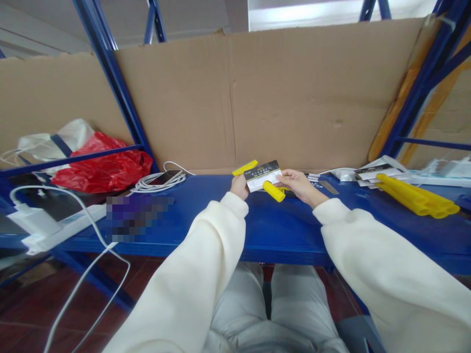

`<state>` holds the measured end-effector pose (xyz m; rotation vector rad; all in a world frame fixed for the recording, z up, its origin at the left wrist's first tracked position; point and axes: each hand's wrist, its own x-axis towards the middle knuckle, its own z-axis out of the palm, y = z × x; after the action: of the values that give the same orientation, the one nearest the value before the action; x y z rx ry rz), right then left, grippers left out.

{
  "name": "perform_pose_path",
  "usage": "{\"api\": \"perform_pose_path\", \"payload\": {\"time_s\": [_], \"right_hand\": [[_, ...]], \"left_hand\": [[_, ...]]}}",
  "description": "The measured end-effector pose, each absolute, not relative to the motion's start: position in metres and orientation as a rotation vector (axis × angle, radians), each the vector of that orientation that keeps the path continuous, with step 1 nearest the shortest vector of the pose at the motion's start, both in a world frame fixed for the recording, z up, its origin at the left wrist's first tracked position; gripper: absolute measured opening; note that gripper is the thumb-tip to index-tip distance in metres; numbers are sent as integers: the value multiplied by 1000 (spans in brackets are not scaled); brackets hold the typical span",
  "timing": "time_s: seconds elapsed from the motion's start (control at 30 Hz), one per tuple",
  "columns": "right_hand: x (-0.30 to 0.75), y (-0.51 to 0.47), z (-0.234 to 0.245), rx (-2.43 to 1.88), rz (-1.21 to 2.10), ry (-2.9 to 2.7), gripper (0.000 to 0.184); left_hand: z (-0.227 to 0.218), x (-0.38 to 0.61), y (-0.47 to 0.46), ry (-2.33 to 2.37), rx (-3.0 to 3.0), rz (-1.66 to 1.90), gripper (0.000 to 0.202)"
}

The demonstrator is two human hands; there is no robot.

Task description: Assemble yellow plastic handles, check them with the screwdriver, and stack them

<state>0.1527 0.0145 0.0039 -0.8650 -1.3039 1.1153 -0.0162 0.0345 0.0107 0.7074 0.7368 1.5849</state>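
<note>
A black-and-white printed card (262, 172) is held up over the blue tabletop, tilted towards me. My left hand (240, 187) is closed on its left edge. At the right edge, my right hand (297, 184) pinches the same card between thumb and fingers. A short yellow tube (274, 191) is right below the card, overlapping its lower edge; whether a hand touches it I cannot tell. Another yellow piece (245, 167) shows behind the card's upper left. Partly hidden behind my right hand are a dark item and some printed papers (314, 177).
Several yellow tubes (417, 196) lie at the right beside printed cards (380, 170). A coiled white cable (159, 182), a red plastic bag (105, 159) and a power strip with a charger (37, 223) occupy the left. Cardboard (294, 98) stands behind the blue shelf (283, 235).
</note>
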Motion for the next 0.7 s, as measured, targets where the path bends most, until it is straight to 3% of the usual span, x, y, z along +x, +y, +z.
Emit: {"api": "perform_pose_path", "payload": {"time_s": [0.2,0.33,0.6,0.7], "right_hand": [[157,18,4,-875,1009,-1246,20],[160,20,4,-882,946,-1168,24],[162,23,3,-928,888,-1119,24],[161,23,4,-953,894,-1091,21]], "left_hand": [[12,-9,33,756,835,1408,11],[11,-8,33,781,881,1384,7],[13,-10,26,889,996,1385,35],[13,-10,23,838,1057,1341,31]]}}
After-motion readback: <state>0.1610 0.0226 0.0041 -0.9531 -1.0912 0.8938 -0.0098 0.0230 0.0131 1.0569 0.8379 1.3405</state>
